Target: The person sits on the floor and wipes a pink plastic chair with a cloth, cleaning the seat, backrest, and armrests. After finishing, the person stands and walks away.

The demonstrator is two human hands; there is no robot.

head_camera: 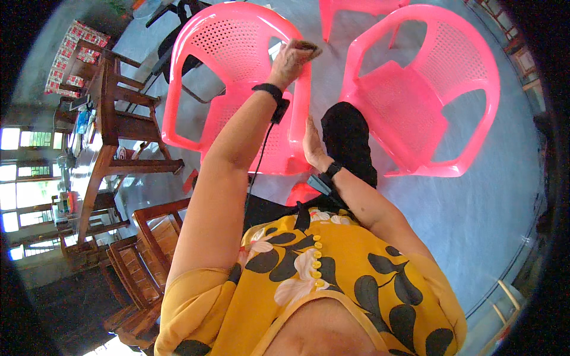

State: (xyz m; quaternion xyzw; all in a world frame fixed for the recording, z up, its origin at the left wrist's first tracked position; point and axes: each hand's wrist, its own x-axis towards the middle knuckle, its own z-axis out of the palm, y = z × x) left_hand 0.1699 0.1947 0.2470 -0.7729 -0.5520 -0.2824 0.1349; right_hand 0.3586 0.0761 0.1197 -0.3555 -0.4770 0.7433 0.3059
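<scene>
A pink plastic armchair [229,104] with a perforated back and seat stands directly before me. My left hand [289,62] is up at the chair's armrest, its fingers closed around a brownish cloth or scrub pad [311,48]. Lower on the same side, my right hand [313,144] lies against the outer side of the chair near the front of the armrest, with nothing seen in it; its fingers point up and are partly turned away. Black straps with small devices sit on both wrists, and a thin black cable [262,155] runs down from the left one.
A second pink plastic armchair [405,111] stands to the right, beyond my black-trousered leg [349,138]. Part of another pink piece [360,5] shows at the top. To the left are a wooden table [107,120] and wooden chairs [156,240]. The floor [467,213] is smooth grey-blue.
</scene>
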